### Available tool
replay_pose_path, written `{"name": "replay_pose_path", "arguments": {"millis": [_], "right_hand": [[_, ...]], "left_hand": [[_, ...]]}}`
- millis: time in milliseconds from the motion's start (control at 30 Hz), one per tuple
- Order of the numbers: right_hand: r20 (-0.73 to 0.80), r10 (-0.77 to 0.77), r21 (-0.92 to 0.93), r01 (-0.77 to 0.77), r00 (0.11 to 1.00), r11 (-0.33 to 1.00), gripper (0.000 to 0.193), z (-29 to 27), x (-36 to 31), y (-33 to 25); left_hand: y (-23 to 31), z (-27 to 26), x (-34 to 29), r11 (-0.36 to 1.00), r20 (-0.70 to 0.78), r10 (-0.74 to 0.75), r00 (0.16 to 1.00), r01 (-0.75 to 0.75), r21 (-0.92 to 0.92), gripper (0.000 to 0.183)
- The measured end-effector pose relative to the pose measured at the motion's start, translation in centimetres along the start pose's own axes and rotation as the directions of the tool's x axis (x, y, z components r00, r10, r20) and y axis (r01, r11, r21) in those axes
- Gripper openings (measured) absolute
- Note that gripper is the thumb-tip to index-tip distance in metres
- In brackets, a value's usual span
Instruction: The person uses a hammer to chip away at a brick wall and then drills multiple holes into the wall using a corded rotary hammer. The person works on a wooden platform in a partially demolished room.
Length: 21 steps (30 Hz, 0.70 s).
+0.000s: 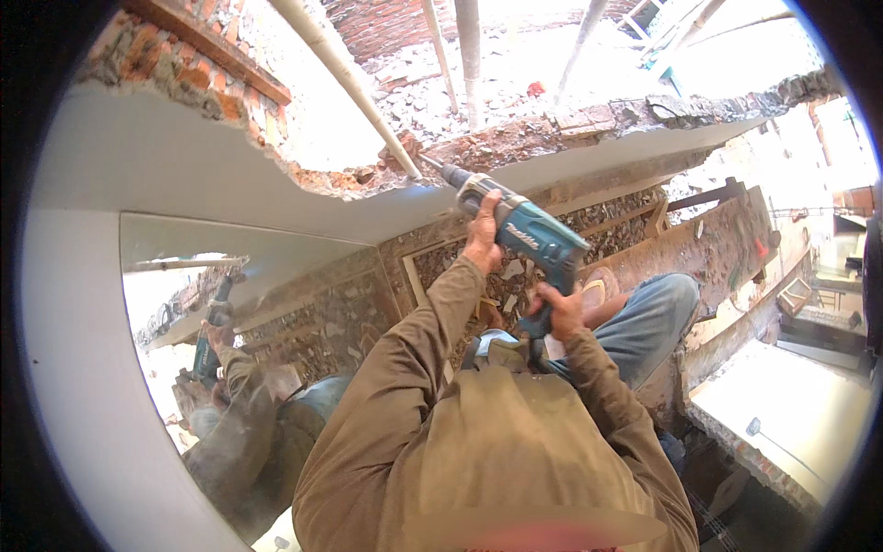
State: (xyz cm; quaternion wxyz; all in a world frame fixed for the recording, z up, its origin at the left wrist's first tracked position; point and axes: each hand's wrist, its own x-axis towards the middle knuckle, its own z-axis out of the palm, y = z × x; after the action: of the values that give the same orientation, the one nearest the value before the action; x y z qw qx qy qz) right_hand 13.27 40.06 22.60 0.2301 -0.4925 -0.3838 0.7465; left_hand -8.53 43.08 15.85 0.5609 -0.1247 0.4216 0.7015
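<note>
My two hands hold a teal rotary hammer drill point(533, 230), its bit pointing up and to the left. With the fingers wrapped round the front of its body, my left hand point(484, 234) is closed behind the chuck. My right hand point(563, 311) grips the rear handle, fingers closed. The bit's tip point(426, 158) is at the broken top edge of a white-faced wall point(515, 184), close to the foot of a bamboo pole point(349, 83). Whether the tip touches the brick cannot be told. Exposed brick and mortar point(497, 138) run along that edge.
Several poles stand over rubble point(409, 101) beyond the wall. A mirror point(248, 359) at left reflects me and the drill. Wooden planks point(681, 262) lie at right by my bent knee point(667, 304). Debris point(607, 221) covers the floor below. A white slab point(782, 405) is at lower right.
</note>
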Motion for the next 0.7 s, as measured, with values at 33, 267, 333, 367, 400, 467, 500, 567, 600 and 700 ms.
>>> {"name": "replay_pose_path", "arguments": {"millis": [33, 267, 333, 367, 400, 467, 500, 567, 600, 700], "right_hand": [[0.058, -0.111, 0.047, 0.108, 0.992, 0.993, 0.036, 0.9, 0.2, 0.2], [0.157, -0.129, 0.383, 0.06, 0.979, 0.922, 0.049, 0.9, 0.2, -5.5], [0.138, -0.043, 0.256, 0.006, 0.99, 0.967, 0.051, -0.5, -0.9, -8.4], [0.14, 0.006, 0.202, -0.035, 0.99, 0.979, 0.052, -1.1, -1.4, -9.8], [0.153, -0.041, 0.138, 0.02, 0.987, 0.99, 0.052, -1.6, -1.6, -11.2], [0.168, -0.096, 0.024, 0.093, 0.981, 0.995, 0.053, -2.2, -1.3, -14.0], [0.198, -0.097, 0.016, 0.096, 0.975, 0.995, 0.052, -2.3, -1.1, -15.2], [0.187, -0.088, -0.104, 0.109, 0.978, 0.989, 0.051, -1.8, 0.0, -17.3], [0.186, -0.076, -0.155, 0.106, 0.98, 0.982, 0.051, -1.4, 0.6, -18.3], [0.205, -0.069, -0.31, 0.131, 0.976, 0.942, 0.041, 0.7, 3.0, -20.8]], "left_hand": [[0.9, -0.3, 0.3, 1.0, 0.025, -0.012, 1.0, 0.012, -0.006, 0.079], [1.6, 0.8, -1.6, 0.996, 0.133, 0.08, 0.988, -0.083, 0.016, 0.049], [0.3, 2.4, -2.9, 0.996, 0.16, 0.087, 0.983, -0.086, -0.015, 0.047], [-0.2, 3.1, -3.5, 0.994, 0.229, 0.088, 0.969, -0.072, -0.077, 0.046], [-0.5, 4.0, -3.9, 0.993, 0.228, 0.075, 0.971, -0.05, -0.11, 0.046], [-0.6, 5.5, -4.3, 0.983, 0.259, 0.075, 0.963, -0.029, -0.18, 0.047], [-0.5, 6.1, -4.4, 0.982, 0.246, 0.084, 0.966, -0.038, -0.185, 0.045], [0.1, 7.0, -4.1, 0.972, 0.233, 0.109, 0.966, -0.054, -0.23, 0.045], [0.5, 7.4, -3.7, 0.963, 0.268, 0.152, 0.951, -0.081, -0.259, 0.045], [1.6, 8.0, -2.3, 0.949, 0.203, 0.147, 0.968, -0.081, -0.304, 0.045]]}}
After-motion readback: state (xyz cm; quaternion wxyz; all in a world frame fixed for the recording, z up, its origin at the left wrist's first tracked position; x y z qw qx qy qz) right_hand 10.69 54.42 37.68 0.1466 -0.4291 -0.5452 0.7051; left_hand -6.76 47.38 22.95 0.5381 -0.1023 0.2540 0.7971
